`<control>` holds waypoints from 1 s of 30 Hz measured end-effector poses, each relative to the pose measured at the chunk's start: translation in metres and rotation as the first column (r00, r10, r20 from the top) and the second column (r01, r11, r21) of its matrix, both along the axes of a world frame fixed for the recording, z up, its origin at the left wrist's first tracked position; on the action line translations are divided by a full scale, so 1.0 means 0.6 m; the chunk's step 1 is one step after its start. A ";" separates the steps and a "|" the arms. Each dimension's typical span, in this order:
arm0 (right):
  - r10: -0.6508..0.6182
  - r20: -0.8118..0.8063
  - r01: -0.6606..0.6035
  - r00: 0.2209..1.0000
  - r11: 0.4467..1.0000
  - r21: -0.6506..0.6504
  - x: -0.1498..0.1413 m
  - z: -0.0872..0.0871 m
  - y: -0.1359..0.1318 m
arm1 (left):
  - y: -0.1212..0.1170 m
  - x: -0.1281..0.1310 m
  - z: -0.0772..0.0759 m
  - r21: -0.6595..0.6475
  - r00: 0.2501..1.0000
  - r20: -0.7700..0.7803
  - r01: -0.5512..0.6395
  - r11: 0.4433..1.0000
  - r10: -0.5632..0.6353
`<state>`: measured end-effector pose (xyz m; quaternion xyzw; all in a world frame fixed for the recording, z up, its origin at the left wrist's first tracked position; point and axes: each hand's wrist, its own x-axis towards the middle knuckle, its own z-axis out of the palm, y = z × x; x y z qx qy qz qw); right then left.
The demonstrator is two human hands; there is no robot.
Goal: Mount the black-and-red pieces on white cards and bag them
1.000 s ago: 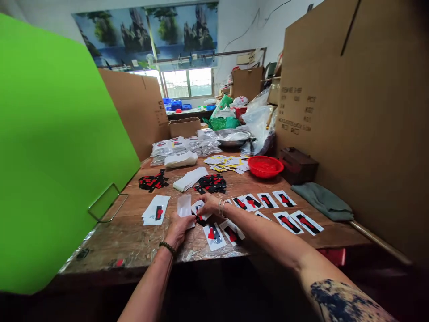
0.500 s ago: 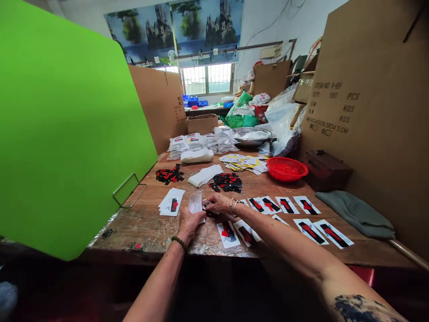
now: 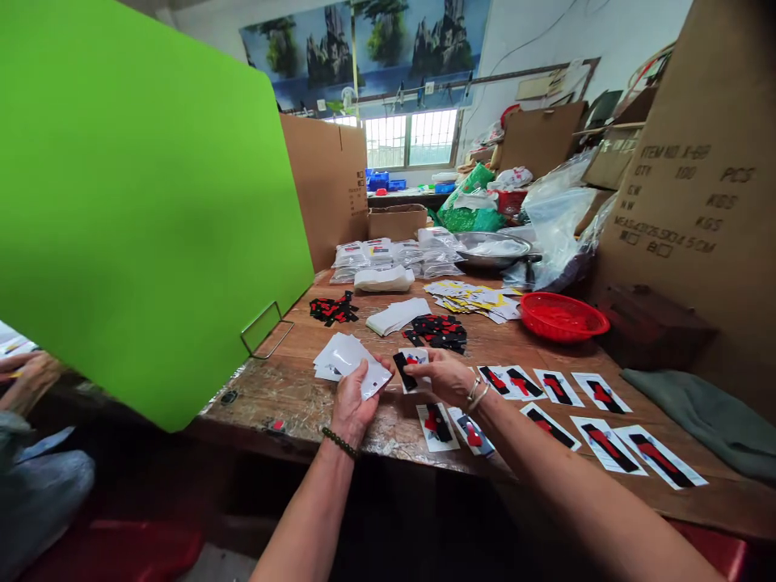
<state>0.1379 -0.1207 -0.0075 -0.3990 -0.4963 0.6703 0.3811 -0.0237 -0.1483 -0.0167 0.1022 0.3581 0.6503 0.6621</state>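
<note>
My left hand (image 3: pixel 355 408) is closed on a small translucent plastic bag (image 3: pixel 371 376), lifted above the table, thumb on top. Just right of it, my right hand (image 3: pixel 447 375) pinches a white printed card (image 3: pixel 415 353) with a black strip (image 3: pixel 400 373) and a bit of red on its face. Bag and card are held apart, a narrow gap between them. White cards or bags (image 3: pixel 327 360) lie in a pile left of my left hand. Below my right hand rest two cards, one with a black and red piece (image 3: pixel 437 427).
Several cards with black and red pieces (image 3: pixel 601 443) lie to the right. Beyond are black-red piles (image 3: pixel 435 331), a white stack (image 3: pixel 397 315), yellow-white cards (image 3: pixel 473 299) and a red basket (image 3: pixel 563 318). A green board (image 3: pixel 182 202) stands left; a co-worker's hand (image 3: pixel 36 380) shows beyond it.
My view has swung left, and a co-worker's hand has come into sight. My left hand has raised the bag; my right hand has lifted a card with a black strip off the table.
</note>
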 end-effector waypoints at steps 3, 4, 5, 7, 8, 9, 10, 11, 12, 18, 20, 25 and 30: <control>-0.024 -0.161 0.010 0.987 0.996 -0.086 -0.004 -0.002 -0.040 | -0.008 0.009 0.003 0.026 0.997 0.002 -0.081 0.996 0.081; -0.018 -0.171 0.001 0.985 0.995 -0.096 -0.007 -0.003 -0.052 | -0.010 0.011 0.002 0.036 0.995 -0.003 -0.096 0.995 0.096; 0.000 -0.180 -0.019 0.984 0.994 -0.105 -0.009 -0.004 -0.063 | -0.011 0.013 0.001 0.047 0.994 -0.007 -0.108 0.993 0.109; 0.052 -0.211 -0.080 0.976 0.988 -0.130 -0.016 -0.005 -0.082 | -0.014 0.016 -0.002 0.072 0.992 -0.017 -0.121 0.990 0.123; 0.069 -0.233 -0.106 0.970 0.983 -0.147 -0.019 -0.005 -0.090 | -0.015 0.018 -0.004 0.084 0.992 -0.028 -0.119 0.989 0.122; 0.079 -0.255 -0.124 0.964 0.978 -0.166 -0.022 -0.005 -0.097 | -0.016 0.020 -0.006 0.095 0.993 -0.038 -0.111 0.989 0.115; 0.084 -0.275 -0.138 0.958 0.973 -0.184 -0.025 -0.005 -0.102 | -0.018 0.023 -0.007 0.107 0.994 -0.045 -0.098 0.989 0.103; 0.085 -0.293 -0.149 0.952 0.968 -0.202 -0.028 -0.005 -0.106 | -0.020 0.027 -0.008 0.118 0.995 -0.045 -0.084 0.989 0.090; 0.084 -0.312 -0.156 0.946 0.964 -0.214 -0.030 -0.005 -0.110 | -0.023 0.031 -0.008 0.128 0.996 -0.037 -0.072 0.989 0.078; 0.040 -0.444 -0.157 0.895 0.960 -0.230 -0.031 -0.011 -0.112 | -0.044 0.038 -0.004 0.149 0.987 0.161 -0.013 0.989 -0.012; -0.002 -0.443 -0.126 0.897 0.958 -0.258 -0.028 -0.016 -0.111 | -0.046 0.031 -0.002 0.104 0.977 0.213 -0.019 0.994 -0.004; -0.295 -0.379 0.189 0.877 0.937 -0.293 -0.027 -0.025 -0.105 | -0.044 0.020 0.001 -0.014 0.962 0.223 -0.156 0.988 0.156; -0.458 -0.329 0.357 0.826 0.876 -0.324 -0.040 -0.030 -0.106 | -0.045 0.030 0.002 0.024 0.967 0.173 -0.193 0.981 0.186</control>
